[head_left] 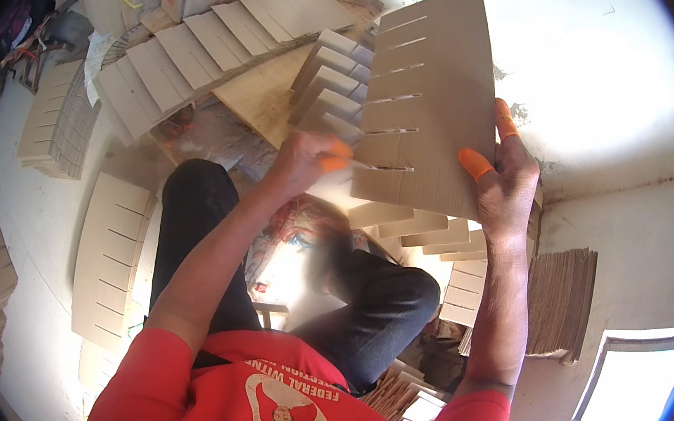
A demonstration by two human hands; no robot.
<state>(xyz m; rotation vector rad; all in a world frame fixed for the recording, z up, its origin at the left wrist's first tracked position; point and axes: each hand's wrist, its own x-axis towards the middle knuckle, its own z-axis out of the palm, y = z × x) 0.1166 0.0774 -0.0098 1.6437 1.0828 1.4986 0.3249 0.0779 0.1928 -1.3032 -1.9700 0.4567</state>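
Note:
My right hand (507, 176) grips a large slotted cardboard sheet (447, 123) by its right edge, with an orange-covered thumb on its face. The sheet is raised upright, and a row of short slots runs in from its left edge. My left hand (314, 158) is closed beside the lowest slot, orange covers on its fingertips. It is slightly blurred, and whatever it pinches is too small to make out. Behind the sheet, partly hidden, several interlocked cardboard dividers (330, 85) stand on a board.
Overlapping slotted cardboard sheets (197, 49) fan out at the far left. More stacks stand at the left, including a slotted stack (111, 255), and a cardboard stack (561, 303) leans at the right. A bright window (631, 402) is at lower right.

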